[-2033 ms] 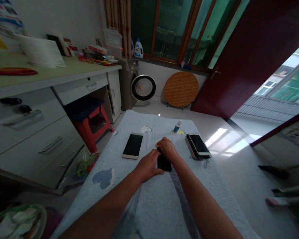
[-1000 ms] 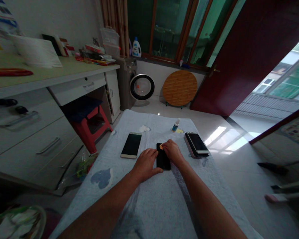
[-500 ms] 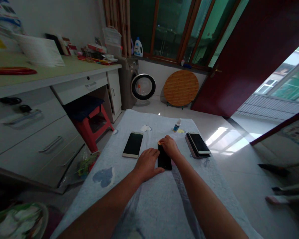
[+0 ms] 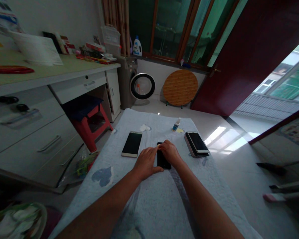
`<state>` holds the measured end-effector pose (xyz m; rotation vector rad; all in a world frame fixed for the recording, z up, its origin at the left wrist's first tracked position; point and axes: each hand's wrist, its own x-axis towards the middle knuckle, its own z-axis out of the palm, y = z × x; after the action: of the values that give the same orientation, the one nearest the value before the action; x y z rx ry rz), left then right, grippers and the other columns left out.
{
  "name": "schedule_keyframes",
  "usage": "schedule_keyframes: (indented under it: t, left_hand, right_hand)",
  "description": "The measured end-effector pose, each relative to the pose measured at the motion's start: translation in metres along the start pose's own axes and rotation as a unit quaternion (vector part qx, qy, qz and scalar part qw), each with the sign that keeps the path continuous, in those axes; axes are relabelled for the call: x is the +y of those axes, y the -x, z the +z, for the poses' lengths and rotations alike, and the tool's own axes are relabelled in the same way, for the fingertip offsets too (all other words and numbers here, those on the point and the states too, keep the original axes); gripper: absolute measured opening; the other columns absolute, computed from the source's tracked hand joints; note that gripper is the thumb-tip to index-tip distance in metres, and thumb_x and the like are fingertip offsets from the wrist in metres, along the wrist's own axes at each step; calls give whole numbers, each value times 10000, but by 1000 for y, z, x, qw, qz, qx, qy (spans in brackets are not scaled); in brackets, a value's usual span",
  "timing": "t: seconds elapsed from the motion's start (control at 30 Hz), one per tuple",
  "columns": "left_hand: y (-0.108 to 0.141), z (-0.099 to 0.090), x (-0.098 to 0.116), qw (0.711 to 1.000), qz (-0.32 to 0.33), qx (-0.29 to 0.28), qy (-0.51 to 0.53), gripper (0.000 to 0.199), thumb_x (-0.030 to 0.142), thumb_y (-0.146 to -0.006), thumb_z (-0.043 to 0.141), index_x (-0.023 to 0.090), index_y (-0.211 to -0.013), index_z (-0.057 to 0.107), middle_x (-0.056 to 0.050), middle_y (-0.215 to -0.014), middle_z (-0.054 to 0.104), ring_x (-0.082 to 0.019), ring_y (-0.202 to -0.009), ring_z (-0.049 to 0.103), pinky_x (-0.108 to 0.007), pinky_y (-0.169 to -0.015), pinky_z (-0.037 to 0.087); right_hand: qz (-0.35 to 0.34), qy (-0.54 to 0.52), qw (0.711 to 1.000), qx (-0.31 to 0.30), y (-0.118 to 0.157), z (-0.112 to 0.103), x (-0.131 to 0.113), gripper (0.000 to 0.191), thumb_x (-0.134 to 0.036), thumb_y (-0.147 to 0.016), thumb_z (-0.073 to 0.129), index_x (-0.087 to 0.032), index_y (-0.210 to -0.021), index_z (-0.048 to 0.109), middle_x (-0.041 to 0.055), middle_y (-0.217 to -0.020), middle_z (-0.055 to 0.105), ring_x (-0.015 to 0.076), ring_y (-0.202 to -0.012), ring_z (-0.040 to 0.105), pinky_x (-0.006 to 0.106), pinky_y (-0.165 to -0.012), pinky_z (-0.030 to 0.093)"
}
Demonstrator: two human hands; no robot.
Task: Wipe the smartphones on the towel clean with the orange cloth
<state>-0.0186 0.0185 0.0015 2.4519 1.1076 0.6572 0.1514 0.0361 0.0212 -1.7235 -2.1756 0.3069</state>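
Note:
A black smartphone (image 4: pixel 163 160) lies face up on the cloth-covered table. My left hand (image 4: pixel 146 162) braces it along the left side, thumb at the near corner and fingers by the far end. Over the phone's far part, my right hand (image 4: pixel 168 152) is closed with bent fingertips around a small pale-yellow piece (image 4: pixel 159 145), too covered to identify, pressed to the screen. To the left rests a white-framed smartphone (image 4: pixel 132 144). On the right, another white smartphone (image 4: pixel 198 142) sits on top of a dark phone-like item (image 4: pixel 190 145). A small spray bottle (image 4: pixel 176 124) stands beyond my hands.
The light blue cloth (image 4: pixel 154 205) has folds near my right forearm. A desk with drawers (image 4: pixel 49 142) and a red stool (image 4: pixel 96 124) stand left. Behind are a washing machine with its door (image 4: pixel 143 86) ajar and a round wooden tabletop (image 4: pixel 180 87). A dark red door (image 4: pixel 229 56) is at right.
My right hand has shifted slightly on the phone's far end, its fingertips now meeting my left fingers. The left hand stays at the phone's side. The view has moved a little.

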Motion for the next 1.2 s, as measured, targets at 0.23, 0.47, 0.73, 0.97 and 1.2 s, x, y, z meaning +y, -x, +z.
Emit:
schedule_keyframes:
  t: [0.23,0.47,0.73,0.97,1.2]
  left_hand:
    - [0,3,-2,1000,-10,-9,-9,813,502,-660,790,208,-1332,440,-135,-1376,524,-320,-1291,457,-490,-1085,335]
    - [-2,3,-5,999,-12,-31,-18,719,510,-666,783,256,-1296,545,-76,-1415,519,-317,-1308,437,-489,-1091,318]
    - [-2,-2,-7,998,1,-62,-20,767,584,-692,734,257,-1346,503,-88,-1455,474,-324,-1347,393,-487,-1092,308]
    - [-1,-5,-4,996,2,-81,-23,742,496,-734,712,241,-1381,454,-96,-1487,429,-327,-1373,355,-492,-1106,286]
    - [2,-10,-1,996,11,-83,-22,741,422,-735,708,192,-1388,442,-118,-1494,412,-334,-1377,343,-480,-1131,260]
  right_hand:
    - [-60,-35,997,-44,28,-6,-15,246,-89,-890,496,-171,-870,728,37,-856,576,119,-783,531,217,-718,393]
    - [-79,-49,994,-64,53,-10,-20,195,-119,-875,550,-188,-799,715,24,-851,554,112,-757,514,213,-695,376]
    - [-51,-70,995,-54,79,-23,-15,201,-141,-894,541,-194,-848,729,29,-847,567,118,-754,544,212,-685,394]
    - [5,-31,999,-36,51,-22,1,254,-89,-875,512,-187,-917,743,52,-884,585,125,-779,564,202,-728,414]
    - [64,36,997,1,-3,-13,10,282,-105,-893,490,-174,-991,745,87,-935,616,148,-841,573,220,-827,414]
